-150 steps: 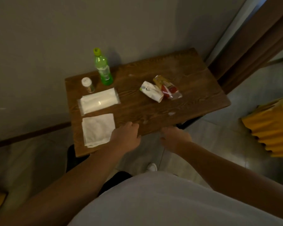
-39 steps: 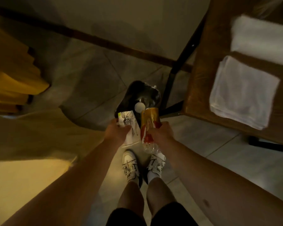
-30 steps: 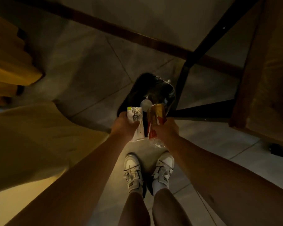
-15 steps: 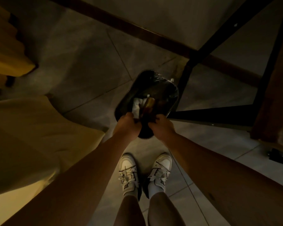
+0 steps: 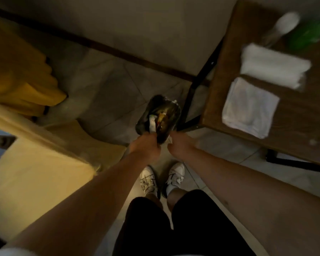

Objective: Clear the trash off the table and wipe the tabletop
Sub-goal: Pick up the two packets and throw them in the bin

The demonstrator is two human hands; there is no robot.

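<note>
Dim room, grey tiled floor [image 5: 107, 93], beige wall [image 5: 146, 24], dark skirting [image 5: 118, 52], yellow upholstery [image 5: 31, 178].

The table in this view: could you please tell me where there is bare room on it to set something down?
The table is bare along its near edge, from the folded cloth toward the near right. The far strip is crowded: tissue pack, small jar and green bottle sit close together. Only a thin strip of wood separates cloth and pack.
</note>
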